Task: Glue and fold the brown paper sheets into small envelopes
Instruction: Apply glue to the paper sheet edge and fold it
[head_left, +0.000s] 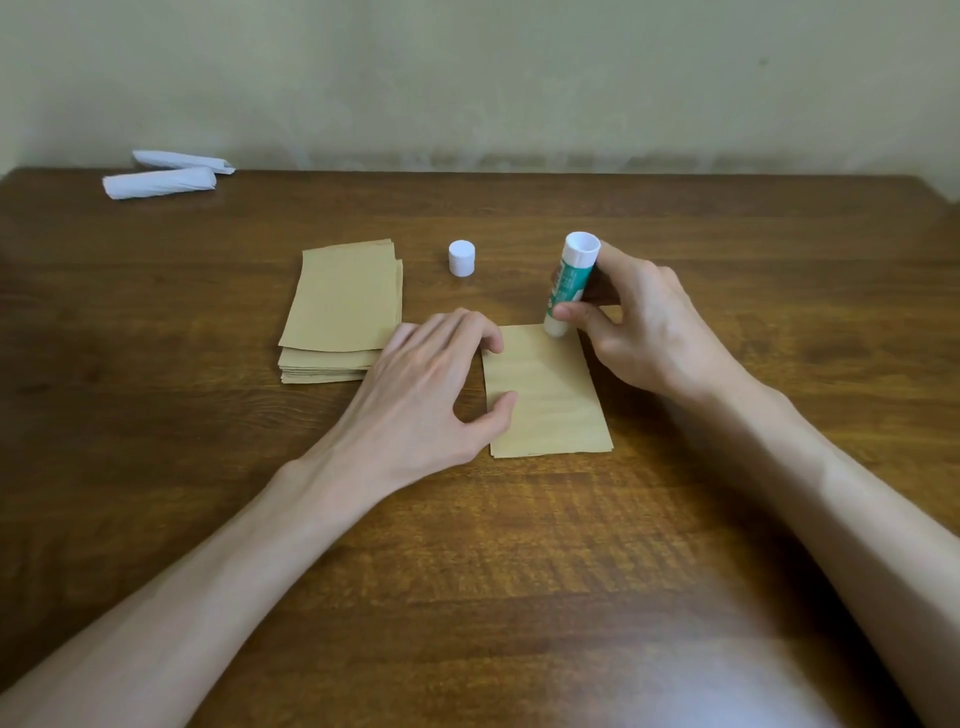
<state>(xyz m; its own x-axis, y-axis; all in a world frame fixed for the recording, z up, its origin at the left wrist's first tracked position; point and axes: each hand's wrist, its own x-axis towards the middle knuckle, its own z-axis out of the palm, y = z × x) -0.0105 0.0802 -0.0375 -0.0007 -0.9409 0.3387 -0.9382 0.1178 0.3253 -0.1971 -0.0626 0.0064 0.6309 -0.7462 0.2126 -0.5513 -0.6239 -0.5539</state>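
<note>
A brown paper sheet (548, 400) lies flat on the wooden table (519, 545) in front of me. My left hand (431, 395) presses its left edge with fingertips and thumb. My right hand (644, 322) grips a green and white glue stick (569, 283), held upside down with its tip touching the sheet's far edge. To the left lies a stack of brown paper sheets (340, 312). The glue stick's white cap (462, 257) stands upright behind the sheet.
Two white rolled paper bundles (166, 176) lie at the far left of the table near the wall. The table's far edge meets a pale wall.
</note>
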